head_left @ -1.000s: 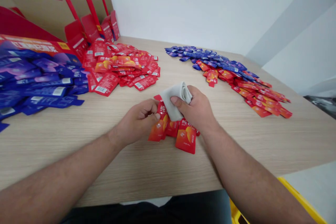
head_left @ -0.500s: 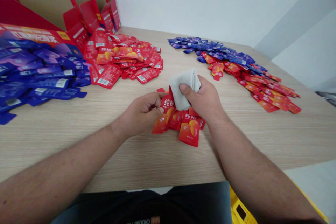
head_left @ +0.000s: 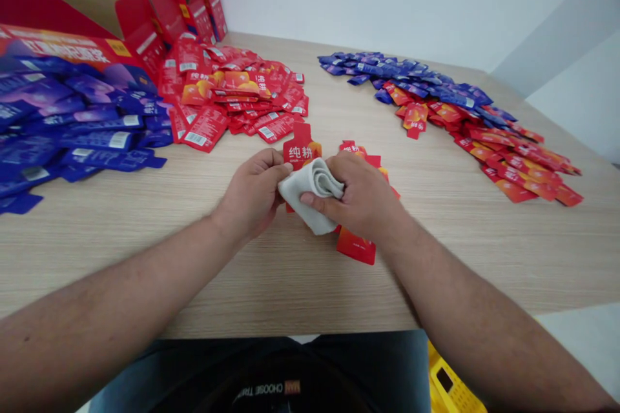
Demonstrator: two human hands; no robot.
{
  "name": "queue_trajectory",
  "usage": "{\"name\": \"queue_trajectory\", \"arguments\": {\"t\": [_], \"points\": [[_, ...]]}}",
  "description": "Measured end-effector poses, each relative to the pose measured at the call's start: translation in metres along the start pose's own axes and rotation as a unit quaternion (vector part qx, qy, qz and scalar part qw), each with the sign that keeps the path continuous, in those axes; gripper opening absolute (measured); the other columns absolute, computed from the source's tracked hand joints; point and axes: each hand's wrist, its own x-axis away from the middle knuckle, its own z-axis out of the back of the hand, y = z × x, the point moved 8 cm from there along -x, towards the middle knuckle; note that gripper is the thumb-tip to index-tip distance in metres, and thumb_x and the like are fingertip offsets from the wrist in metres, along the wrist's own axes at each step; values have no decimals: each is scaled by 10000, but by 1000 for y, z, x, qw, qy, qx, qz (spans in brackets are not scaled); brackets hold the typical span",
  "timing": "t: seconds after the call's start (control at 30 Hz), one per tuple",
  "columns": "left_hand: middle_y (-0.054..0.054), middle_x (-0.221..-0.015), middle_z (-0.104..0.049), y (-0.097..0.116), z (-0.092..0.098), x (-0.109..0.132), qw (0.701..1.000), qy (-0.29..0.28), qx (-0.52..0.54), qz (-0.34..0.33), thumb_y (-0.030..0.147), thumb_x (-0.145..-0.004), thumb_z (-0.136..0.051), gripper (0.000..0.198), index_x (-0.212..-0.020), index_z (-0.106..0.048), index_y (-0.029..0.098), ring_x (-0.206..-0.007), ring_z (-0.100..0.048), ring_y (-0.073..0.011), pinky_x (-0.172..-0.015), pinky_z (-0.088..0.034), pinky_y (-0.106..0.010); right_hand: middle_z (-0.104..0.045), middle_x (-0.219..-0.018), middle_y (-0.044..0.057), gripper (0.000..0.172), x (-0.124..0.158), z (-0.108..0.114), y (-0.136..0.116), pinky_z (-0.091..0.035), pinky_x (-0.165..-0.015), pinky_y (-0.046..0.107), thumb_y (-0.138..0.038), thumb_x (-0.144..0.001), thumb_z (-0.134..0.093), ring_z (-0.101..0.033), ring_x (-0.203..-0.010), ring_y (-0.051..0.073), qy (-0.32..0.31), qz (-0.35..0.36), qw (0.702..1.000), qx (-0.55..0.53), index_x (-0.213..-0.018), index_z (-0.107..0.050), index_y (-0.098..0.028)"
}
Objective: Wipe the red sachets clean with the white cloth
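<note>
I'm looking at a folded white cloth (head_left: 307, 203) — soft, bunched into a loose roll; red sachets (head_left: 356, 248) lie flat beneath and beside it, loosely overlapping; a printed sachet (head_left: 303, 150) pokes out above the cloth — white 纯耕 lettering, an orange patch

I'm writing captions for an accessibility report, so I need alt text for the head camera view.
A person's left hand and right hand meet over a red sachet, the right pressing a folded white cloth against it. More red sachets lie beneath on a wooden table, with heaps of red sachets and blue sachets beyond.
</note>
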Motion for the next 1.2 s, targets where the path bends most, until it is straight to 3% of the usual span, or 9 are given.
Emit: {"name": "queue_trajectory", "arguments": {"t": [0.27, 0.37, 0.53, 0.67, 0.77, 0.87, 1.0, 1.1, 1.2], "points": [[45, -610, -500, 7, 0, 1, 999, 4, -31, -36, 176, -773, -595, 166, -727, -439, 208, -517, -468, -99, -489, -392, -238, -579, -903, 31, 178, 3, -17, -4, -396, -703, 310, -353, -808, -713, -535, -823, 190, -121, 27, 992, 39, -879, -615, -223], [40, -626, -521, 9, -2, 1, 999, -17, -11, -48, 163, -768, -601, 167, -714, -448, 200, -535, -486, -95, -504, -413, -228, -576, -836, 21, 229, -4, 5, 9, -414, -720, 325, -420, -807, -719, -542, -816, 203, -53, -4, 998, 36, -842, -606, -223], [28, -655, -567, -3, -20, 12, 993, -114, 11, 32, 170, -758, -635, 192, -706, -451, 191, -554, -538, -104, -531, -468, -241, -591, -813, 40, 313, -3, 51, 59, -461, -781, 407, -521, -827, -673, -573, -850, 250, 167, -151, 973, 41, -847, -609, -216], [7, -729, -615, 3, -12, 10, 994, -88, 54, 41, 196, -765, -658, 184, -740, -476, 199, -606, -583, -123, -576, -524, -273, -667, -874, 57, 405, 3, 52, 89, -520, -749, 425, -581, -845, -623, -633, -863, 258, 234, -195, 948, -93, -993, -643, -204], [3, -779, -645, 5, -3, 2, 994, -49, 92, 34, 204, -787, -665, 165, -774, -500, 201, -650, -608, -119, -628, -552, -271, -706, -955, 49, 487, 0, 31, 81, -555, -709, 393, -643, -829, -616, -674, -875, 247, 185, -177, 935, -243, -1078, -630, -225], [13, -749, -641, -3, -8, 0, 990, -68, 113, 53, 236, -809, -673, 154, -814, -525, 195, -608, -596, -109, -602, -546, -265, -720, -960, 26, 511, 0, 9, 56, -559, -665, 360, -676, -808, -631, -688, -833, 229, 107, -158, 924, -331, -1092, -626, -253], [20, -736, -655, -14, -20, 4, 991, -86, 89, 59, 232, -707, -777, 279, -892, -573, 185, -607, -604, -123, -621, -552, -291, -701, -855, 9, 453, 3, -1, 36, -520, -622, 322, -616, -763, -728, -652, -748, 203, 62, -144, 946, -282, -998, -642, -238], [10, -774, -686, -8, -18, 6, 997, -51, 56, 15, 247, -654, -822, 363, -925, -589, 187, -671, -639, -149, -646, -549, -299, -680, -815, 7, 436, 3, 1, 34, -474, -607, 310, -601, -751, -745, -617, -716, 192, 60, -141, 966, -208, -937, -638, -222], [19, -743, -664, 2, -11, 6, 998, -12, 49, -30, 250, -712, -780, 278, -896, -578, 198, -659, -629, -136, -605, -508, -260, -662, -800, 6, 411, 1, 8, 34, -435, -604, 308, -596, -781, -712, -585, -696, 183, 75, -140, 977, -143, -915, -630, -216]]}}
